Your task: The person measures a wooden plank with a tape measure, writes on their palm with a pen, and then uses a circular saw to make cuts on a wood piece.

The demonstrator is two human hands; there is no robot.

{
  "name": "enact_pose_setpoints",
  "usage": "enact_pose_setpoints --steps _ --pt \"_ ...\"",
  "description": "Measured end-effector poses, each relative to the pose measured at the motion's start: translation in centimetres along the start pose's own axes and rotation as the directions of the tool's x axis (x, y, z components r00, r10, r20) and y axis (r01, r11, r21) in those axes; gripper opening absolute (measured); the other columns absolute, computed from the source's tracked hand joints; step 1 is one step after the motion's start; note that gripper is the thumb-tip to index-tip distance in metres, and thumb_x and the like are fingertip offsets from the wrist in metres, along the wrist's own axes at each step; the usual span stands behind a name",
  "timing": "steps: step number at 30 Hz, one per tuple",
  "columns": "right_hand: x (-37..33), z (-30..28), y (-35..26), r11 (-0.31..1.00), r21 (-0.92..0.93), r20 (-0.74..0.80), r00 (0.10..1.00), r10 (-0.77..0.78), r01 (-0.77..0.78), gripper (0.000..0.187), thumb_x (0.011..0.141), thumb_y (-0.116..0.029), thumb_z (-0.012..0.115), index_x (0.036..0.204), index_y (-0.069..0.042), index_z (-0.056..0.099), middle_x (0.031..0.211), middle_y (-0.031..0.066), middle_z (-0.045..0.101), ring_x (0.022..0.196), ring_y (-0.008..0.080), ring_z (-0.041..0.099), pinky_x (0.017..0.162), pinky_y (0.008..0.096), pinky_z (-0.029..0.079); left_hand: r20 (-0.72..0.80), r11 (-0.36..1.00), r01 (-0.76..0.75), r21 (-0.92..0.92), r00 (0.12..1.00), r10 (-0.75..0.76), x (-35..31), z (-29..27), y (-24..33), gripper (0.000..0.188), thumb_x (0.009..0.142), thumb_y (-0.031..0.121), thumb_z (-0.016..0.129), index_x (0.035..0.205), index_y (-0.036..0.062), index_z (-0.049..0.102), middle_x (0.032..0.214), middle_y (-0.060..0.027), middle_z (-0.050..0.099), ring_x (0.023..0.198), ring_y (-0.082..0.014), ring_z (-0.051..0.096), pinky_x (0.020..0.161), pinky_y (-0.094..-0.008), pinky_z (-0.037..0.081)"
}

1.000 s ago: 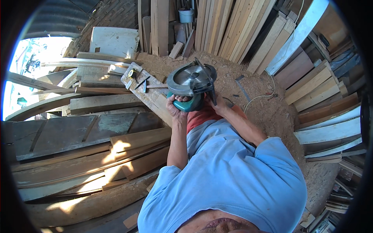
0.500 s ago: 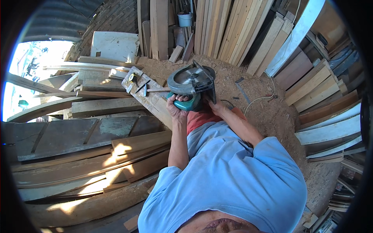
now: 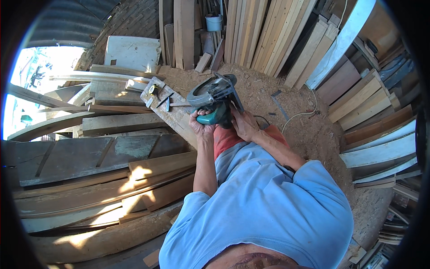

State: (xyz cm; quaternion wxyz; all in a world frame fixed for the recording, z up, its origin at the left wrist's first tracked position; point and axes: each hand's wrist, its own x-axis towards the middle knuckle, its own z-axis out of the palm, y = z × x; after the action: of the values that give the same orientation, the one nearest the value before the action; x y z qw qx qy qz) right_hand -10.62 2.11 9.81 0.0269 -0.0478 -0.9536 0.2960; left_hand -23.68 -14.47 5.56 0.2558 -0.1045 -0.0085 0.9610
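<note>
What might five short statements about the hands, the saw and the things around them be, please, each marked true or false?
1. The left hand grips a green part of the saw. True.
2. The tape measure and the hammer lie on the same board. True.
3. The right hand is holding the hammer. False: it is at the saw.
4. The shirt is red. False: it is light blue.
5. A light blue bucket is among the upright planks at the far side. True.
</note>
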Motion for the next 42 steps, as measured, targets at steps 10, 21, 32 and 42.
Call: enact_pose_setpoints --steps 10,21,32,42 --pt "1.2 1.1 0.9 0.986 0.149 -0.080 0.993 0.084 -0.071 0.047 0.096 -0.020 0.054 0.137 0.002 0.050 0.112 0.0297 0.065 0.100 0.0481 0.063 0.090 0.0544 0.049 -0.066 0.999 -0.039 0.003 0.997 0.039 -0.2 -1.3 1.2 0.007 0.077 0.007 0.058 0.082 0.0027 0.059 0.070 -0.0080 0.062 0.067 -0.0215 0.060 0.074 -0.0392 0.054" --pt "6.9 5.0 2.7 0.397 0.897 0.071 0.948 0.309 -0.196 0.027 0.100 -0.021 0.057 0.118 -0.003 0.066 0.096 0.0066 0.070 0.090 0.0159 0.064 0.081 0.0324 0.050 -0.100 0.998 -0.058 0.038 0.993 0.061 -0.2 -1.6 1.6 0.007 0.076 0.008 0.058 0.081 0.0028 0.059 0.070 -0.0081 0.062 0.067 -0.0218 0.059 0.074 -0.0394 0.053" --pt "6.0 5.9 5.2 0.097 0.974 0.160 0.930 0.332 -0.203 0.027 0.104 -0.019 0.050 0.110 -0.003 0.070 0.085 -0.0021 0.065 0.075 0.0084 0.058 0.069 0.0250 0.047 -0.111 0.995 -0.102 -0.001 0.989 0.101 0.2 -2.4 1.3 0.006 0.076 0.009 0.057 0.079 0.0037 0.059 0.070 -0.0087 0.062 0.069 -0.0262 0.060 0.075 -0.0423 0.054" --pt "-0.1 -4.4 -4.4 0.838 0.527 0.040 0.980 -0.193 0.144 0.028 0.098 -0.019 0.056 0.118 -0.001 0.065 0.104 0.0188 0.071 0.097 0.0318 0.069 0.089 0.0392 0.052 -0.213 0.989 -0.112 -0.098 0.973 0.089 0.9 -3.0 2.8 0.007 0.076 0.010 0.057 0.075 0.0047 0.060 0.073 -0.0124 0.065 0.074 -0.0274 0.063 0.080 -0.0453 0.055"
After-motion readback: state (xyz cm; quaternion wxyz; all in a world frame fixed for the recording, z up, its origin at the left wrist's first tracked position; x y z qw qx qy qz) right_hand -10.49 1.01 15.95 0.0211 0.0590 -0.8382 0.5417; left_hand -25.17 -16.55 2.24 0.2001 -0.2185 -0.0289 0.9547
